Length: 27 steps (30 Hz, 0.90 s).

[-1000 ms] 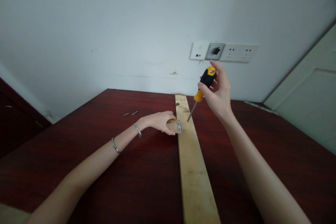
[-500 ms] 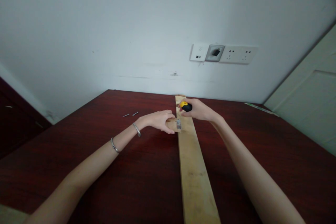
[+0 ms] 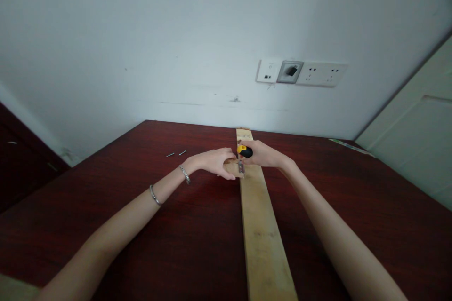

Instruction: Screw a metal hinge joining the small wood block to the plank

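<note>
A long pale wooden plank (image 3: 263,225) lies on the dark red table (image 3: 176,235), running away from me toward the wall. My left hand (image 3: 214,162) is closed on a small wooden block (image 3: 230,168) pressed against the plank's left edge, where a small metal bracket (image 3: 241,167) joins the two. My right hand (image 3: 263,154) is wrapped round a yellow and black screwdriver (image 3: 245,151) held low over the plank, pointing at the bracket. Its shaft is hidden by my fingers.
Two loose screws (image 3: 175,154) lie on the table to the left, near the far edge. A row of wall sockets (image 3: 300,72) sits above the table. A pale door (image 3: 416,141) stands at the right.
My right hand came down from in front of the sockets with the screwdriver, laid it low over the plank, then shifted slightly left toward the bracket. My left hand stayed put.
</note>
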Each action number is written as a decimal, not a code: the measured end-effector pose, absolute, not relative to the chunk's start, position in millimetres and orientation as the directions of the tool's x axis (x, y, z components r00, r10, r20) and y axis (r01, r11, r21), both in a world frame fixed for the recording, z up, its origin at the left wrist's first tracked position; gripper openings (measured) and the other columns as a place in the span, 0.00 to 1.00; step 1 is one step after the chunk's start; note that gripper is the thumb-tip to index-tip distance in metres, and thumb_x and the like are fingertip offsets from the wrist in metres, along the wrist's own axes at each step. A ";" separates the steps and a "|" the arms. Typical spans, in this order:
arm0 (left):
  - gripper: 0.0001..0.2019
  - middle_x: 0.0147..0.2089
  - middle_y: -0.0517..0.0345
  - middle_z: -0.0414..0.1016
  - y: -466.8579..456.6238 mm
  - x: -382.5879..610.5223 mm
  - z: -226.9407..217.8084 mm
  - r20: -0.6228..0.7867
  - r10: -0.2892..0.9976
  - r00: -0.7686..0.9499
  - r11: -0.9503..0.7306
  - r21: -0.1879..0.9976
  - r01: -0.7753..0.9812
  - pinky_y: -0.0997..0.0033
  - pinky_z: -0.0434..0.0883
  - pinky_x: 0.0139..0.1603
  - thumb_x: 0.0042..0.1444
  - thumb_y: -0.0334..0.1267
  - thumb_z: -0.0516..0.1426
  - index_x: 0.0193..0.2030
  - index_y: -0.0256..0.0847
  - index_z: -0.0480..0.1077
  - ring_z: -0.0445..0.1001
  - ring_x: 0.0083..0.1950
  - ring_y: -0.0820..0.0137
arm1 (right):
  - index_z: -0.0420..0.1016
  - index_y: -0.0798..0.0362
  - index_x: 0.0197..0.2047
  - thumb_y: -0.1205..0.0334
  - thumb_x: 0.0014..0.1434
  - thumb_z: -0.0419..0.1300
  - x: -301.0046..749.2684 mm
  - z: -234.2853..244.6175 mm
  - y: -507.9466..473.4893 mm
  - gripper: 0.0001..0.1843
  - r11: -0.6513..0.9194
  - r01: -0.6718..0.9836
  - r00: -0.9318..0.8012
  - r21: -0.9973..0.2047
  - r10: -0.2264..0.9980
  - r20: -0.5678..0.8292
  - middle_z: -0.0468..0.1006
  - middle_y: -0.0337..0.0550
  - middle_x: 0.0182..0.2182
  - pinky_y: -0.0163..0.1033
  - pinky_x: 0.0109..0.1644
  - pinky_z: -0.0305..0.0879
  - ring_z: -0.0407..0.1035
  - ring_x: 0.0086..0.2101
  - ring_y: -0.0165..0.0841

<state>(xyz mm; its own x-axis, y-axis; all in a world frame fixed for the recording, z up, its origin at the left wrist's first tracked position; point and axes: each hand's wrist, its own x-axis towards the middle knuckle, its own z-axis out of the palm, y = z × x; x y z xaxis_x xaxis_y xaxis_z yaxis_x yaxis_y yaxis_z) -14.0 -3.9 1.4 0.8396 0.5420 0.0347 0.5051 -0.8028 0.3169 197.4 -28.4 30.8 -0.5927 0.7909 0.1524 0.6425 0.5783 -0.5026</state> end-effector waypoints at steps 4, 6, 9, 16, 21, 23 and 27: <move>0.31 0.52 0.48 0.69 -4.6 -13.8 2.1 0.047 0.532 0.846 -0.808 0.327 0.490 0.66 0.67 0.49 0.45 0.55 0.64 0.53 0.38 0.70 0.71 0.50 0.60 | 0.70 0.54 0.37 0.70 0.48 0.61 196.4 27.9 -27.9 0.10 0.590 0.638 -0.599 -0.495 0.784 0.162 0.75 0.42 0.36 0.37 0.41 0.60 0.67 0.36 0.34; 0.31 0.52 0.48 0.69 -4.9 -13.8 2.5 0.053 0.527 0.848 -0.810 0.334 0.483 0.66 0.67 0.50 0.46 0.55 0.64 0.53 0.39 0.70 0.71 0.51 0.60 | 0.70 0.54 0.38 0.70 0.48 0.61 196.1 27.2 -27.8 0.11 0.588 0.635 -0.604 -0.501 0.782 0.153 0.75 0.42 0.36 0.37 0.41 0.60 0.67 0.36 0.34; 0.31 0.53 0.48 0.69 -4.9 -13.7 2.5 0.052 0.521 0.852 -0.810 0.345 0.475 0.65 0.67 0.50 0.46 0.54 0.64 0.54 0.39 0.69 0.71 0.51 0.60 | 0.69 0.54 0.37 0.70 0.49 0.60 195.7 27.4 -28.2 0.10 0.594 0.629 -0.612 -0.501 0.776 0.151 0.75 0.42 0.36 0.37 0.41 0.60 0.66 0.36 0.34; 0.32 0.55 0.47 0.68 -4.5 -13.1 0.0 0.055 0.501 0.863 -0.813 0.371 0.448 0.65 0.67 0.51 0.46 0.53 0.64 0.56 0.38 0.68 0.70 0.52 0.60 | 0.69 0.54 0.37 0.70 0.48 0.59 194.8 27.3 -28.5 0.11 0.597 0.628 -0.613 -0.499 0.775 0.156 0.75 0.42 0.35 0.37 0.40 0.60 0.67 0.35 0.33; 0.32 0.53 0.48 0.68 -3.9 -12.6 -2.9 0.049 0.491 0.870 -0.819 0.365 0.442 0.66 0.66 0.51 0.46 0.53 0.65 0.55 0.37 0.69 0.69 0.51 0.60 | 0.70 0.54 0.37 0.69 0.47 0.60 197.1 32.3 -30.0 0.10 0.594 0.637 -0.595 -0.491 0.784 0.177 0.75 0.40 0.33 0.36 0.38 0.60 0.66 0.33 0.32; 0.31 0.51 0.48 0.68 -3.1 -12.4 -5.2 0.032 0.498 0.867 -0.815 0.359 0.455 0.66 0.66 0.51 0.47 0.54 0.64 0.54 0.37 0.69 0.69 0.50 0.61 | 0.70 0.54 0.37 0.69 0.48 0.60 199.0 37.4 -32.1 0.10 0.591 0.642 -0.578 -0.489 0.792 0.198 0.75 0.40 0.33 0.36 0.38 0.60 0.66 0.33 0.32; 0.34 0.49 0.49 0.65 -1.8 -12.4 -11.5 -0.054 0.523 0.850 -0.786 0.355 0.506 0.67 0.65 0.50 0.47 0.58 0.62 0.55 0.36 0.68 0.66 0.50 0.61 | 0.70 0.53 0.36 0.69 0.47 0.59 204.2 48.0 -36.5 0.10 0.581 0.642 -0.544 -0.500 0.805 0.238 0.75 0.40 0.33 0.37 0.39 0.60 0.67 0.33 0.33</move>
<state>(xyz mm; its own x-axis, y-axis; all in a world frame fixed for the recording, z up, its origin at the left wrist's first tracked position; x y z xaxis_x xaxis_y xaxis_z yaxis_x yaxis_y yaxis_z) -12.4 -1.8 -11.5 0.8504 0.5233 -0.0540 0.5061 -0.7858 0.3554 204.2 -36.5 48.0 -0.5437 0.8048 0.2381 0.6419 0.5814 -0.4999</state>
